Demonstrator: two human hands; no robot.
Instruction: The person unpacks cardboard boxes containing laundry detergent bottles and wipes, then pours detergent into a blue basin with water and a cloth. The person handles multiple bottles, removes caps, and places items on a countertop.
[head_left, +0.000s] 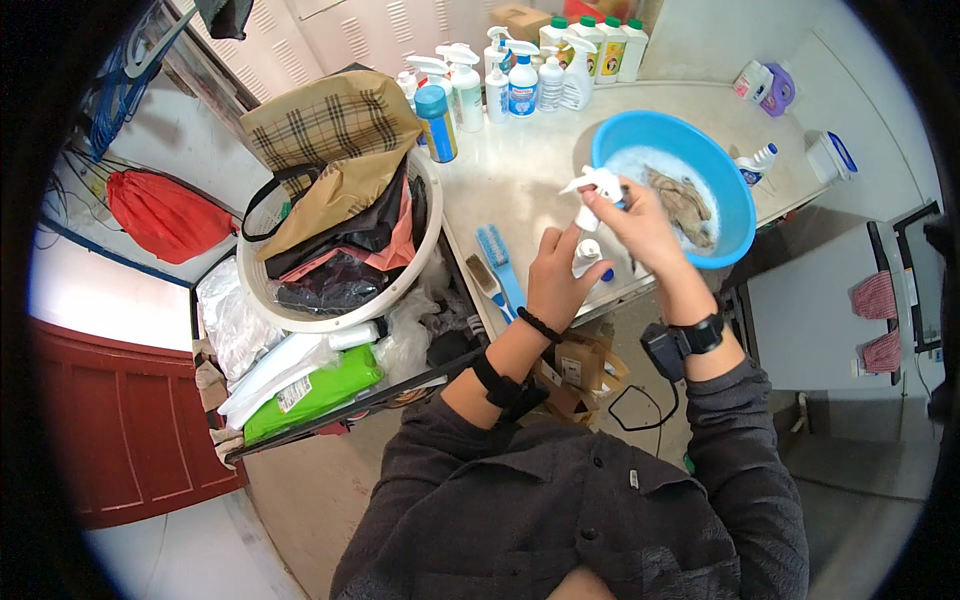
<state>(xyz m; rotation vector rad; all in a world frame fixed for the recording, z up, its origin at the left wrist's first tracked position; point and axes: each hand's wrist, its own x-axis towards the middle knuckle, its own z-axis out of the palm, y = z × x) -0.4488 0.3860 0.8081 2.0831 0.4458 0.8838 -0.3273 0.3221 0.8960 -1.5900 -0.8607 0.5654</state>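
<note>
My right hand (641, 221) pinches a white trigger spray head (596, 180) above the worktop, near the blue basin. Below the spray head, a white bottle (588, 249) shows its narrow neck with no sprayer on it. My left hand (559, 274) is at this bottle, thumb on one side and fingers on the other. Its index fingertip reaches the lower white part of the spray head. The bottle's body is mostly hidden, so whether the left hand grips it is unclear. A brown cloth (679, 206) lies in foamy water in the blue basin (731, 232).
A blue brush (501, 259) and a smaller bristle brush (484, 277) lie left of my hands. Several spray bottles (523, 86) line the worktop's back. A white basket (337, 319) with bags stands left. Cardboard boxes (581, 367) sit below the front edge.
</note>
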